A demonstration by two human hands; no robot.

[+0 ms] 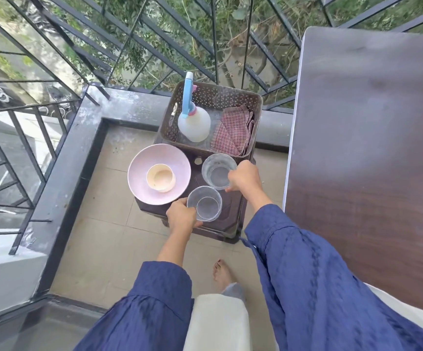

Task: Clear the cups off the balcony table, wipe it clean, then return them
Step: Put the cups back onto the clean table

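Note:
Two clear glasses stand on a low dark stool (232, 214) on the balcony floor. My left hand (181, 217) grips the near glass (204, 207) by its left side. My right hand (243, 176) holds the far glass (218, 171) at its right rim. Beside them a cream cup (160, 177) sits inside a pink bowl (139, 171) on the stool's left part. The brown balcony table (372, 148) stretches along the right, with nothing visible on it.
A perforated brown basket (214, 96) at the stool's far end holds a white spray bottle (194, 122) with a blue trigger and a red checked cloth (234, 130). Black railing (139, 51) and a dark ledge (78, 158) bound the balcony. My bare foot (222, 273) stands on the tiles.

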